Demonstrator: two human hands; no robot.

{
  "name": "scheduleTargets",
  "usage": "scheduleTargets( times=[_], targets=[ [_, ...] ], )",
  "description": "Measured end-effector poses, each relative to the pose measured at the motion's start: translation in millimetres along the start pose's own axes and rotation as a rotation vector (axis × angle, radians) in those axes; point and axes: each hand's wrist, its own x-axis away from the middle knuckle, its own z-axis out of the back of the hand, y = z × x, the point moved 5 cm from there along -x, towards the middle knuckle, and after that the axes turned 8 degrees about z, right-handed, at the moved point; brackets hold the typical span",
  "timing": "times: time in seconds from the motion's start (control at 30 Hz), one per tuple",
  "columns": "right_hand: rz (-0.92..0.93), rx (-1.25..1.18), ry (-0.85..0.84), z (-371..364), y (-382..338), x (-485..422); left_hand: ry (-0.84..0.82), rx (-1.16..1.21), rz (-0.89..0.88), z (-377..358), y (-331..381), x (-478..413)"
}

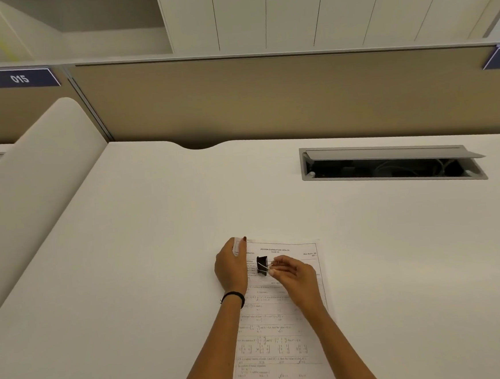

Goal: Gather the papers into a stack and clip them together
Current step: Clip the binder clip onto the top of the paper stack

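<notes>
the printed papers (286,330) are laid flat on the white table (156,226). their top left corner is gripped by the left hand (231,265). a black binder clip (262,265) is pinched by its wire handles in the right hand (294,272), over the upper part of the sheets.

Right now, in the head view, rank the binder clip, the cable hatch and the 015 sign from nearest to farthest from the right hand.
1. Binder clip: pinched by the right hand, above the papers.
2. Cable hatch: set in the desk, farther back on the right.
3. 015 sign: beyond the desk, far upper left.
</notes>
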Motion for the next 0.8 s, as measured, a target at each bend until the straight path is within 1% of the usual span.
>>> scheduleTargets(
  times=[0.17,0.33,0.57,0.8],
  targets=[
    [0.210,0.234,-0.062,10,-35,-16,-0.009,-0.002,-0.104,5,12,1],
    [0.377,0.500,-0.120,16,-71,-31,-0.048,-0.136,-0.324,8,36,4],
    [0.405,0.779,-0.199,20,-94,-38,-0.044,-0.191,-0.511,10,56,7],
    [0.418,0.913,-0.290,17,-108,-37,-0.051,-0.165,-0.641,12,66,10]
  ],
)
